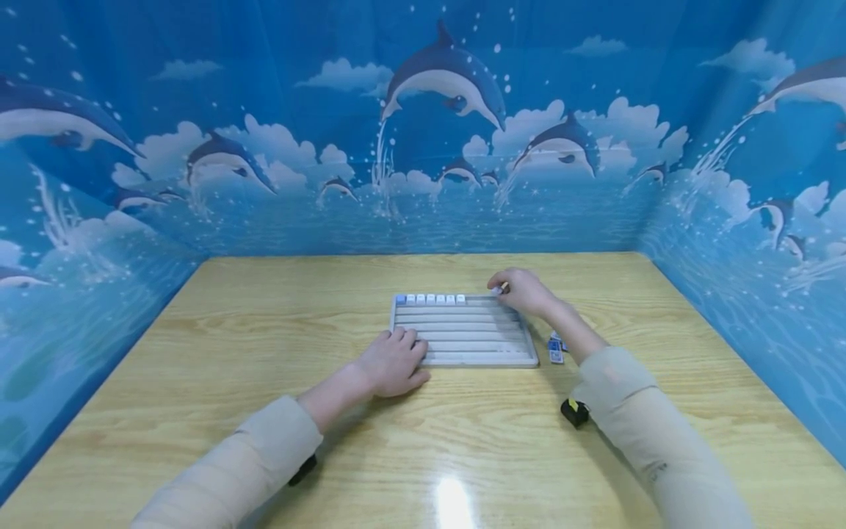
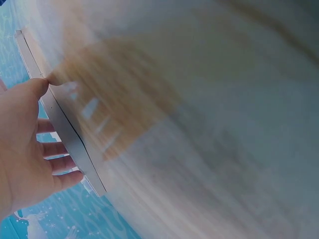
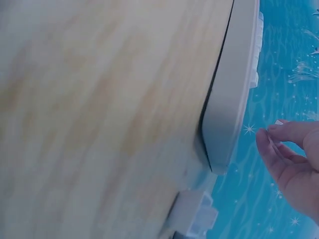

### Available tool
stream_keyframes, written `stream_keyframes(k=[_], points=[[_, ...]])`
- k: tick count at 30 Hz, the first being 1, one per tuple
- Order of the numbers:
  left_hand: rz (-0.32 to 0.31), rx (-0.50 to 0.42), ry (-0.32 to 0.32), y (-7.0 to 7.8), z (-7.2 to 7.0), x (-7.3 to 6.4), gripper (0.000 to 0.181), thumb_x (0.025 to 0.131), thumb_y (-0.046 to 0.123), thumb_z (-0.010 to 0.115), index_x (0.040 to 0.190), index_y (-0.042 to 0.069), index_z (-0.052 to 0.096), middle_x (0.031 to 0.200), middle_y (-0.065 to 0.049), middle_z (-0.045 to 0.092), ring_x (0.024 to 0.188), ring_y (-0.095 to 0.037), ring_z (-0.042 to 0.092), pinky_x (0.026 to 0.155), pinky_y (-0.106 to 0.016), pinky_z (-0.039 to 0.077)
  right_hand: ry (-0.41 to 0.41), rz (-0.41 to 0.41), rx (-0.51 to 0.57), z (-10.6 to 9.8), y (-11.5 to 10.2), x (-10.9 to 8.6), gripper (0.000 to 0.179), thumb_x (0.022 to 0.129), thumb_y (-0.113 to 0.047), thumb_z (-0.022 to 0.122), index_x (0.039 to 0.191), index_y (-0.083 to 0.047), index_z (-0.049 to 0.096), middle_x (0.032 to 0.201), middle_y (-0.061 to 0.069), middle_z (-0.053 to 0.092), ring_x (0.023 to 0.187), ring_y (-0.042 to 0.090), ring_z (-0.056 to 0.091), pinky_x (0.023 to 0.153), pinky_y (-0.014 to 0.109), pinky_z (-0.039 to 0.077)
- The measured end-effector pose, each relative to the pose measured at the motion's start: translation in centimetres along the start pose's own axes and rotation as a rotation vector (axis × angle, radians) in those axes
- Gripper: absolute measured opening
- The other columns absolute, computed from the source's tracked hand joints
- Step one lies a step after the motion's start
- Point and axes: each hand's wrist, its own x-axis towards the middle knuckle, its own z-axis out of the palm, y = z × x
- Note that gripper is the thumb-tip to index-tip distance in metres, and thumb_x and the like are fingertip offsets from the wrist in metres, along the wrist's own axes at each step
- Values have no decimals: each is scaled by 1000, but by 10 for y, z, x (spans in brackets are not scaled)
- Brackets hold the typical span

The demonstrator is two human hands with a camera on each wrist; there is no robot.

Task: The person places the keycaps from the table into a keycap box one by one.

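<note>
A pale grey tray (image 1: pixel 465 361) with ridged rows lies on the table. Along its back row, from the left corner, stand a blue tile (image 1: pixel 400 300) and several white tiles (image 1: pixel 431 300) with small dark marks. My left hand (image 1: pixel 395 361) holds the tray's front left part. In the left wrist view its thumb (image 2: pixel 39 85) crosses the front wall while the fingers reach over the edge. Above the tray's back right corner my right hand (image 1: pixel 525 292) pinches a small white tile (image 1: pixel 497 291) between thumb and fingers. Only a sliver of that tile (image 3: pixel 278 122) shows in the right wrist view.
Blue and white pieces (image 1: pixel 556 350) lie on the table just right of the tray, below the right forearm. A black wrist camera (image 1: pixel 574 413) hangs under the right sleeve. A blue dolphin-print curtain (image 1: pixel 423 213) borders the table (image 1: pixel 284 301) at back and sides.
</note>
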Motion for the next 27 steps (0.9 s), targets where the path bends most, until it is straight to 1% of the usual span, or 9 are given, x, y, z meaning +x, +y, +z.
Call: stream_keyframes(k=[3, 6, 11, 16, 21, 27], points=[[3, 0, -4, 0, -1, 0, 46, 94, 47, 44, 117, 9, 52, 110, -11, 49, 103, -25, 46, 87, -41, 41, -6, 6, 2, -1, -2, 3, 31, 82, 6, 58, 113, 6, 61, 108, 20, 62, 98, 31, 58, 82, 40, 48], [3, 0, -7, 1, -3, -1, 45, 94, 47, 44, 117, 9, 52, 110, -11, 49, 103, -25, 46, 87, -41, 41, -19, 2, -25, -3, -5, 5, 30, 84, 2, 59, 114, 7, 59, 105, 20, 62, 97, 31, 58, 82, 41, 48], [-2, 1, -6, 1, -4, 0, 45, 94, 47, 44, 116, 9, 52, 109, -11, 49, 103, -26, 46, 87, -41, 41, -69, 23, -78, -5, -11, 10, 29, 89, -8, 59, 114, 6, 59, 103, 19, 63, 95, 31, 58, 81, 41, 48], [-8, 0, -14, 1, -4, 0, 45, 94, 47, 45, 116, 9, 52, 109, -10, 49, 103, -25, 46, 86, -40, 41, -97, 38, -106, -3, -15, 17, 29, 90, -12, 59, 112, 6, 60, 103, 17, 63, 95, 29, 58, 81, 41, 47], [-17, -1, -27, 1, -3, 2, 46, 94, 48, 44, 118, 9, 52, 111, -11, 49, 104, -25, 46, 88, -41, 40, -101, 20, -110, 1, -16, 23, 29, 91, -12, 57, 114, 5, 60, 105, 18, 63, 96, 30, 58, 81, 41, 47], [-19, 2, -45, 2, -1, 2, 48, 94, 49, 43, 120, 9, 51, 114, -11, 49, 106, -26, 46, 90, -42, 40, -105, 14, -100, 6, -16, 28, 25, 90, -9, 56, 109, 5, 62, 102, 17, 63, 94, 30, 58, 80, 41, 47]])
